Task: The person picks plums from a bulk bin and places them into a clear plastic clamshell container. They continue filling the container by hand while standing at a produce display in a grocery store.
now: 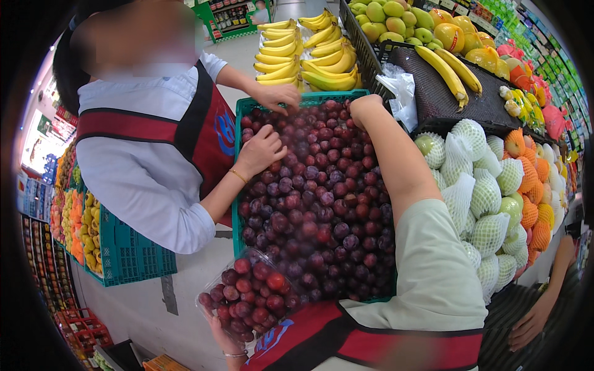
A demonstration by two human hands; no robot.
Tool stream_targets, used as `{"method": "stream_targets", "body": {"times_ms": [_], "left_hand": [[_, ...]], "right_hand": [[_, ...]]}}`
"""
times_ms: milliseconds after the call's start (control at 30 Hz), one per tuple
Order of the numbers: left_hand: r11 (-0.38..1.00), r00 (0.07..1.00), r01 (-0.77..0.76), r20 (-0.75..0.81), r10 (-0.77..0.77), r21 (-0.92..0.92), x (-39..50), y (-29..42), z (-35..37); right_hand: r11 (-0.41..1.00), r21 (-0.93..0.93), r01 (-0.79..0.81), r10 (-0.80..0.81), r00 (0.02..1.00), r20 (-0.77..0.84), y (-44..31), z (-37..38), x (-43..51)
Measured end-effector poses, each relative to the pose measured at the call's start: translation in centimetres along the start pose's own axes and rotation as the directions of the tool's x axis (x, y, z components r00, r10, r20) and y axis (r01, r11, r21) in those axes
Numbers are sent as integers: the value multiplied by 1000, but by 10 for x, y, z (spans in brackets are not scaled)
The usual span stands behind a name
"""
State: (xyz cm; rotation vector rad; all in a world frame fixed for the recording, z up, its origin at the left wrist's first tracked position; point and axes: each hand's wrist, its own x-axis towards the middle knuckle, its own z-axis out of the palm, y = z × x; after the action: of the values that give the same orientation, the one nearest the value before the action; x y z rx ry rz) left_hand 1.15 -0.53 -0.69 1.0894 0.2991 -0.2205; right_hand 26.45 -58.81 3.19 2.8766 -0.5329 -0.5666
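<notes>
My left hand (224, 330) supports a clear plastic container (202, 303) from below. It is heaped with red plums (250, 297) and sits at the near left corner of a big teal plastic crate (238, 204). Dark red and purple plums (320, 199) fill that crate. At the crate's far right corner, my right hand (364, 107) reaches down to the plums. Its fingers are hidden, so whether it grips one cannot be seen.
A co-worker's hands (262, 150) rest over the plums from the left. Bananas (329, 60) lie beyond the crate. Net-wrapped fruit (487, 204) and a black display stand (441, 88) line the right. Another person's hand (529, 327) shows at lower right.
</notes>
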Motion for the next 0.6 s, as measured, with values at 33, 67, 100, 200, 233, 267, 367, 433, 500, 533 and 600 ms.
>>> {"method": "stream_targets", "body": {"times_ms": [33, 67, 100, 200, 233, 267, 367, 433, 500, 533, 600], "left_hand": [[1000, 1000, -8, 5, 8, 8, 0, 3, 8], [1000, 1000, -15, 10, 15, 15, 0, 4, 11], [999, 1000, -8, 24, 7, 42, 1, 2, 5], [996, 999, 18, 48, -22, 87, 9, -4, -12], [996, 999, 30, 33, -33, 85, 9, -3, -9], [996, 999, 30, 31, -33, 89, 10, -2, -10], [993, 999, 8, 36, -12, 115, 6, -5, -23], [992, 999, 6, 36, -11, 123, 6, -4, -19], [993, 999, -9, 49, 3, 122, 6, -3, -14], [993, 998, -25, 55, 18, 116, 5, -3, -11], [997, 998, -37, 46, 35, 62, 1, -2, -6]], "right_hand": [[999, 25, 38, -37, 999, -33, -4, 3, 2], [996, 49, 76, -73, 995, -67, -8, 5, 3], [988, 78, 133, -125, 988, -93, -21, 1, -3], [961, 38, 272, -274, 961, 28, -43, 16, -16], [970, -24, 243, -242, 970, 34, -51, 31, -13], [979, -2, 203, -203, 978, -43, -55, 42, -8], [946, 204, 251, -251, 968, -29, -38, 31, -14], [734, 573, 364, -345, 927, -147, -10, 24, -18], [293, 956, 19, -209, 977, 44, 13, 35, -13], [41, 999, 31, -224, 974, -21, 11, 37, -14], [-373, 923, 90, -216, 959, -181, -3, 33, -20]]}}
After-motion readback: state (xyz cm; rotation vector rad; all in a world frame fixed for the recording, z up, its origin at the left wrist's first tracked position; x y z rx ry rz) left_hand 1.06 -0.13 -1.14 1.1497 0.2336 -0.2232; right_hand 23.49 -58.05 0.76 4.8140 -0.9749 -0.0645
